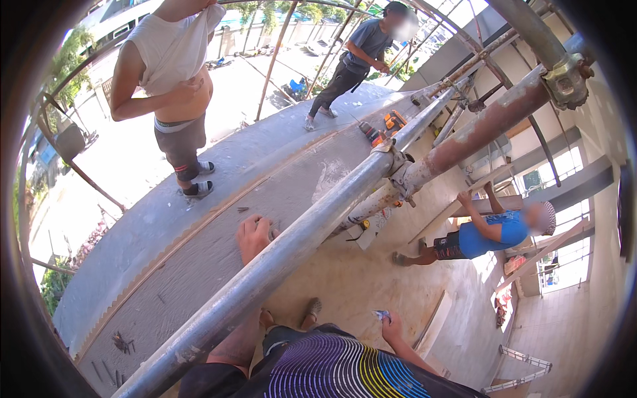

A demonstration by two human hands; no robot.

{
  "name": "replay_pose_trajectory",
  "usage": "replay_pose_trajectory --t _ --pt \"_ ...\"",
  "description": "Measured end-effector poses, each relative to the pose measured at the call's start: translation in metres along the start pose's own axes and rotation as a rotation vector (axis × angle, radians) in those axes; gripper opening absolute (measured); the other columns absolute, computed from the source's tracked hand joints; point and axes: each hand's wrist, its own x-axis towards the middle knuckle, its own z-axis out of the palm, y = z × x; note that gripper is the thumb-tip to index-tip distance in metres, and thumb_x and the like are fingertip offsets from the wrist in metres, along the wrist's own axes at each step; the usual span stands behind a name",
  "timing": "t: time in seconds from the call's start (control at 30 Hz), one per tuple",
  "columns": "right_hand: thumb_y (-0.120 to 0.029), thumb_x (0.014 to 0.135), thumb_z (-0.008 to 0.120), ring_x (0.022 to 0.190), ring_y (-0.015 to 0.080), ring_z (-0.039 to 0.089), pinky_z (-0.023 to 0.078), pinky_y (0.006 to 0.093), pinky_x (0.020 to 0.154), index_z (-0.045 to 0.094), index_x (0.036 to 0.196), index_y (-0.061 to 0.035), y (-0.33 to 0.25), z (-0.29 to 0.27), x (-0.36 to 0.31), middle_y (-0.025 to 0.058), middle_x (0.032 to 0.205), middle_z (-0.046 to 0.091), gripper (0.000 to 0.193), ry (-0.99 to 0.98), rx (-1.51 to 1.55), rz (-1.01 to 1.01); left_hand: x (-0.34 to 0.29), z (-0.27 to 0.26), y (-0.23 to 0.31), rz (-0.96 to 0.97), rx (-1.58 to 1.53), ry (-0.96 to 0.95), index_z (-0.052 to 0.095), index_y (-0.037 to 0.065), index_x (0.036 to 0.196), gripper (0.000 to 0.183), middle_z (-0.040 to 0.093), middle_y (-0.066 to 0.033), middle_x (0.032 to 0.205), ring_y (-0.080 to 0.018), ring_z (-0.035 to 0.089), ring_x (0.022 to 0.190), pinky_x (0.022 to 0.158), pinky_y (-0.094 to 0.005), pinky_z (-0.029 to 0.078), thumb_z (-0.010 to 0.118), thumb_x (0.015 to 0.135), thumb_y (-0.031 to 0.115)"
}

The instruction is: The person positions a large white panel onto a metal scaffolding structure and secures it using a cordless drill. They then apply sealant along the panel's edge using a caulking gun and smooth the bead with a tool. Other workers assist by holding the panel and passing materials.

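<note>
My left hand (pixel 253 237) reaches past a silver metal pipe (pixel 292 255) and rests on a rough grey concrete ledge (pixel 199 249). Its fingers are curled down beside small dark pieces; what they grip, if anything, is too small to make out. Short dark slivers, perhaps nails or screws, lie on the ledge left of this hand. More form a small pile (pixel 122 342) toward the lower left. Lower down, in front of my body, my right hand (pixel 392 328) pinches a small blue-and-white thing (pixel 381 314) that looks like a packet.
A rusty pipe (pixel 481 129) is clamped across the silver one. Orange power tools (pixel 394 122) sit farther along the ledge. Two people (pixel 179 86) (pixel 358 50) stand on its outer strip. Right, a person in blue (pixel 490 233) holds a long board. A folding ladder (pixel 524 366) lies lower right.
</note>
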Motion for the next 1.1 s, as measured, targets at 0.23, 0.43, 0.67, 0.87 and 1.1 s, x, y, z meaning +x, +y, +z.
replay_pose_trajectory --t 0.23,0.43,0.67,0.87,1.1 --pt "-0.016 0.1 0.066 0.1 0.0546 0.068 0.053 0.0605 0.086 0.068 0.103 -0.0005 0.094 -0.019 -0.078 0.0307 0.102 0.071 0.016 -0.066 -0.1 0.279 0.001 0.015 -0.01 0.115 0.034 0.06 0.077 0.007 0.115 0.035 0.069 -0.0166 0.128 -0.0378 0.062 0.128 0.109 -0.0549 0.046 0.078 0.092 0.033" --pt "-0.015 0.102 0.065 0.102 0.0511 0.072 0.055 0.0574 0.087 0.068 0.107 0.0007 0.143 -0.013 -0.085 0.0304 0.105 0.075 0.017 -0.109 -0.022 0.383 -0.003 0.032 -0.007 0.104 0.298 0.178 0.077 0.005 0.114 0.026 0.072 -0.0181 0.119 -0.0448 0.065 0.114 0.102 -0.0501 0.054 0.071 0.098 0.024" --pt "-0.008 0.111 0.056 0.079 0.0317 0.077 0.058 0.0457 0.077 0.059 0.126 0.0013 0.206 -0.006 -0.086 0.0212 0.104 0.077 0.018 -0.054 0.182 0.292 -0.071 0.009 0.044 0.231 0.176 0.227 0.078 0.004 0.114 0.025 0.075 -0.0177 0.113 -0.0396 0.068 0.11 0.099 -0.0501 0.055 0.073 0.091 0.01" --pt "-0.012 0.116 0.055 0.08 0.0268 0.079 0.061 0.0389 0.065 0.051 0.141 0.0058 0.312 0.0 -0.147 0.022 0.113 0.076 0.032 -0.113 0.42 0.593 -0.3 0.063 0.032 -0.015 0.211 -0.21 0.073 0.004 0.124 0.035 0.069 -0.0183 0.12 -0.0409 0.064 0.119 0.103 -0.051 0.054 0.075 0.09 0.012" --pt "-0.01 0.114 0.057 0.084 0.0292 0.076 0.065 0.0398 0.062 0.043 0.155 0.003 0.448 0.024 -0.259 0.0223 0.115 0.072 0.046 -0.073 0.608 1.052 -0.599 0.034 -0.123 -1.144 0.344 -0.62 0.068 -0.003 0.142 0.07 0.071 -0.0351 0.139 -0.052 0.069 0.127 0.109 -0.0557 0.055 0.066 0.105 0.056"
